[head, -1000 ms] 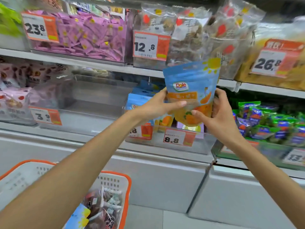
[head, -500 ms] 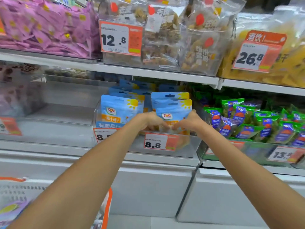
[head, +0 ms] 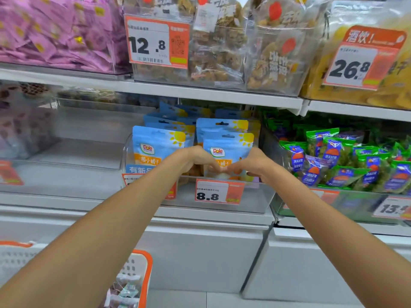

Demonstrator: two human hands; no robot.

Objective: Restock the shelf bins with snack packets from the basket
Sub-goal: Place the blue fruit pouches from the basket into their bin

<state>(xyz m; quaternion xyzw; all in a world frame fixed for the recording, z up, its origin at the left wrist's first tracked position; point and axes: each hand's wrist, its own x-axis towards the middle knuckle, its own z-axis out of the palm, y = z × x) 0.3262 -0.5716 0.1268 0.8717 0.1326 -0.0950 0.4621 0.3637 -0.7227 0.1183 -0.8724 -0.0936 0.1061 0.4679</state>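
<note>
1. Dole packet, blue with a sun in its top corner, stands upright at the front right of the clear bin; we grasp its lower part with both hands.
2. Our left hand curls round its lower left edge, and our right hand curls round its lower right; the fingertips nearly meet in front of the packet.
3. Just left of it we see another Dole packet upright in the same bin, with more blue packets lined up behind both.
4. An 8.8 price tag hangs on the bin's front wall, below our hands.
5. To the right we see a bin of green packets.
6. At lower left, our orange-rimmed basket holds some packets.
</note>
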